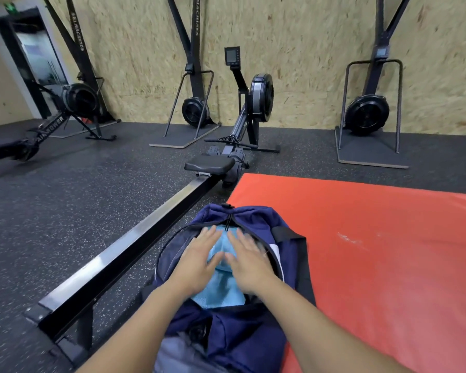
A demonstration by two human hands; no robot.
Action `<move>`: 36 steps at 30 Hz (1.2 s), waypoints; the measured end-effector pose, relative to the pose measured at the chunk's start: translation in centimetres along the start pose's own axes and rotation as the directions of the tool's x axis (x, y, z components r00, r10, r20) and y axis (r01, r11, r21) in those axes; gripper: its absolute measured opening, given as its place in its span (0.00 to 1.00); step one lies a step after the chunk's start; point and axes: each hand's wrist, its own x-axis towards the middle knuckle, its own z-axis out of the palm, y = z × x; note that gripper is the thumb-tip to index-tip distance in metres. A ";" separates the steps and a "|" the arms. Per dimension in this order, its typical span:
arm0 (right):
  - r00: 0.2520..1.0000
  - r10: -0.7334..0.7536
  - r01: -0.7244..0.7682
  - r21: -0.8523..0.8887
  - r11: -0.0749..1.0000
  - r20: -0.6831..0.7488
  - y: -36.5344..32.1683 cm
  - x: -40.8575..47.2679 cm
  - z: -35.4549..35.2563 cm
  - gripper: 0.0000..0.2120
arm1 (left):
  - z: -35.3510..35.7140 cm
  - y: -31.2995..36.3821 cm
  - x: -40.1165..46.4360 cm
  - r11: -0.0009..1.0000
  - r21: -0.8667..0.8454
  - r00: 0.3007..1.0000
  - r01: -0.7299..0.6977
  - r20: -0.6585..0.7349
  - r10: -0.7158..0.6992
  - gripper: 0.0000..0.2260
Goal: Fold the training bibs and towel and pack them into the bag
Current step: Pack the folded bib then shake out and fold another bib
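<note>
Already the blue cloth (221, 289) is lying inside the open navy bag (242, 335), which is sitting half on the red mat (374, 238) beside the rowing machine (135, 254). If the hands are pressing unevenly, the folded cloth could be bunching up and snagging the zipper (228, 222) later. Both the left hand (197, 259) and right hand (249, 261) are resting flat on the cloth, fingers straight and spread, gripping nothing, though motion blur is probably hiding some detail.

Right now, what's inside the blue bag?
Light blue cloth lies in the open bag, with the left hand and right hand pressing flat on it. Anything beneath that cloth is hidden.
</note>
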 end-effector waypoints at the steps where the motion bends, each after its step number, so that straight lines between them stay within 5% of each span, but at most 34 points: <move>1: 1.000 -0.013 0.014 0.101 0.995 -0.016 -0.4 -0.8 -0.7 0.28 | -0.6 0.8 -0.7 1.000 -0.019 1.000 -0.021 -0.022 0.020 0.37; 4: 0.998 -0.029 0.046 0.306 0.951 -0.057 -0.8 -4.0 -3.0 0.28 | -2.1 4.1 -2.5 0.996 -0.059 0.996 -0.061 -0.072 0.057 0.35; 15: 0.973 0.041 0.012 0.227 0.974 -0.228 4.9 -21.3 -16.9 0.31 | -2.7 23.9 -6.7 0.959 -0.124 0.964 -0.257 -0.101 0.245 0.29; 26: 0.897 0.194 -0.129 0.187 0.974 -0.396 12.3 -40.0 -27.0 0.31 | 5.8 43.2 -11.2 0.849 -0.203 0.871 -0.489 -0.047 0.490 0.29; 36: 0.804 0.374 -0.300 0.228 0.927 -0.463 19.9 -56.6 -28.8 0.31 | 14.9 56.8 -15.8 0.720 -0.290 0.743 -0.630 0.045 0.668 0.30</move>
